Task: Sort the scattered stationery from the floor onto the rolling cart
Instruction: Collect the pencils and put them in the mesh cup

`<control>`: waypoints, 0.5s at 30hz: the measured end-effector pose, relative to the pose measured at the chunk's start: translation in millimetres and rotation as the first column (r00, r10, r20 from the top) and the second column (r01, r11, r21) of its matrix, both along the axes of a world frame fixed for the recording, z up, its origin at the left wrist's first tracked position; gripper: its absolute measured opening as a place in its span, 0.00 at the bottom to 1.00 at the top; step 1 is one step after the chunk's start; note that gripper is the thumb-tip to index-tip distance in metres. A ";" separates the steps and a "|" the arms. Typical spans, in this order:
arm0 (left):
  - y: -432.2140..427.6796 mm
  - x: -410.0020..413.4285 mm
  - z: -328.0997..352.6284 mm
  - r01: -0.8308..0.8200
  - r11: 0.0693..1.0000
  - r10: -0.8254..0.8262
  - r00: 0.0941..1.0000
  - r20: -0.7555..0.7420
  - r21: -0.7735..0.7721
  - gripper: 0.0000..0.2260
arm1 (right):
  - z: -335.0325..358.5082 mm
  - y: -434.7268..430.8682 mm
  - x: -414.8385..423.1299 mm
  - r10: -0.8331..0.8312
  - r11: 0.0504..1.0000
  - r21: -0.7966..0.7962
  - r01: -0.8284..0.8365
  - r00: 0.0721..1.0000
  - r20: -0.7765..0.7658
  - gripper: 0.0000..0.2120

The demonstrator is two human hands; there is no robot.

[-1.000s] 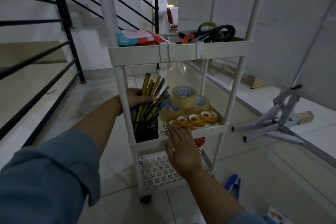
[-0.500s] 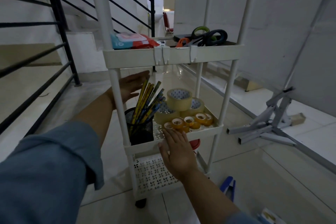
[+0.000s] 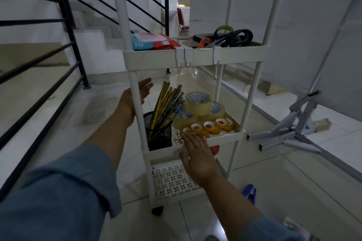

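Note:
A white three-tier rolling cart (image 3: 195,58) stands in front of me. Its top tier holds scissors (image 3: 231,38) and red and blue packets (image 3: 152,41). On the middle tier a black mesh cup (image 3: 159,135) holds pencils (image 3: 168,100), next to large tape rolls (image 3: 198,102) and several small yellow tape rolls (image 3: 209,126). My left hand (image 3: 135,96) hovers open behind the cart's left post, empty. My right hand (image 3: 197,158) lies flat and open against the middle tier's front rim. A blue stapler (image 3: 249,193) lies on the floor by the cart.
A black stair railing (image 3: 64,25) and steps rise on the left. A grey folded metal stand (image 3: 293,129) lies on the floor to the right below white panels. A small box (image 3: 293,225) lies at the bottom right. A red object (image 3: 214,149) sits behind my right hand.
My left hand has let go of the pencils and drawn back to the left of the cart post, fingers spread. My right hand has stayed on the middle tier's rim.

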State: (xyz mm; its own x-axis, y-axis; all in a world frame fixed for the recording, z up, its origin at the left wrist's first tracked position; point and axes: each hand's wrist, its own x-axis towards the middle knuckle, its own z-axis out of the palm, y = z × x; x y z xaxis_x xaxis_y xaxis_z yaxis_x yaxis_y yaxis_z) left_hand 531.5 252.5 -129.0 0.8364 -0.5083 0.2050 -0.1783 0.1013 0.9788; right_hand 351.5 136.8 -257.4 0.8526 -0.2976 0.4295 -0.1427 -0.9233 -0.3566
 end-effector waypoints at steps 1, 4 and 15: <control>5.2 -4.8 -6.3 -0.073 0.995 0.070 0.996 -0.048 -0.074 0.16 | 0.5 0.3 -1.0 0.001 1.000 -0.004 -0.001 0.999 -0.046 0.35; 22.5 -26.4 -28.9 -0.275 0.954 0.276 0.961 -0.014 -0.121 0.13 | 1.3 2.6 -7.6 -0.015 1.000 -0.017 0.013 0.990 -0.137 0.36; 52.8 -80.2 -131.8 -0.554 0.828 0.530 0.824 -0.202 -0.086 0.15 | -55.3 48.0 -87.9 -0.125 0.990 0.037 0.136 0.968 -0.216 0.40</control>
State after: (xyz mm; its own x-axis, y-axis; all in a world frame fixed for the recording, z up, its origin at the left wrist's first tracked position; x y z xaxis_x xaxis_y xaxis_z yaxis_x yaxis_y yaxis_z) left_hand 451.3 305.2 -260.8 0.9954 0.0600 0.0747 -0.0839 0.1686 0.9821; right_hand 263.6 184.8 -312.7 0.8748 -0.4296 0.2240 -0.3385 -0.8728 -0.3516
